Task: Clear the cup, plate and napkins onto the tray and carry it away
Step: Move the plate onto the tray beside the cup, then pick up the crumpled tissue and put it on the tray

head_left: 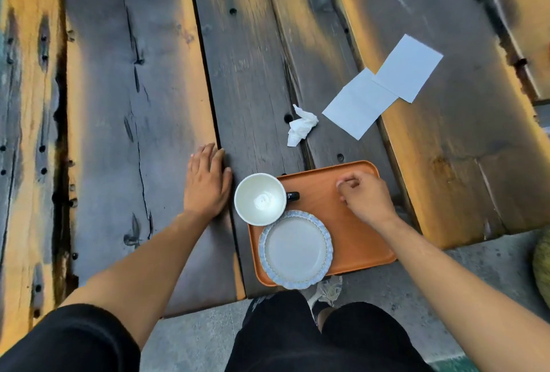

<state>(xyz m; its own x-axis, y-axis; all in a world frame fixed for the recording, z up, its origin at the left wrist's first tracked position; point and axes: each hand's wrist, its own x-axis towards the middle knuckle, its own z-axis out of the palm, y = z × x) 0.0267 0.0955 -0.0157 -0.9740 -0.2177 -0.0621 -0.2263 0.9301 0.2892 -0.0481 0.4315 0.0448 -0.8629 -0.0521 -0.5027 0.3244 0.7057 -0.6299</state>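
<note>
1. The whole upper view is filled by a table of dark, worn wooden planks with orange patches; its near edge is seen at 6 o'clock, above a grey floor.
2. An orange tray with rounded corners is laid on the table at about 5 o'clock from the middle of the view, and its near corner is pushed a little past the table edge.
3. A round plate with a blue frilled rim is set on the tray, in the corner at 7 o'clock of it, and it reaches over the tray's near rim.
4. A white cup with a dark handle is placed at 11 o'clock of the plate, touching its rim; the handle is turned toward 3 o'clock, and the cup partly covers the tray's left edge.
5. Two flat square napkins, one overlapping the other, are left on the table at 1 o'clock of the tray, well apart from it.
6. The left hand is laid flat and released on the planks at 9 o'clock of the cup, just beside it, and nothing is grasped.
7. The right hand is held over the tray at 3 o'clock of the cup, with fingers curled loosely inward; whether something is pinched cannot be told.
8. A small crumpled napkin is left on the table at 12 o'clock of the cup, between tray and flat napkins.
</note>
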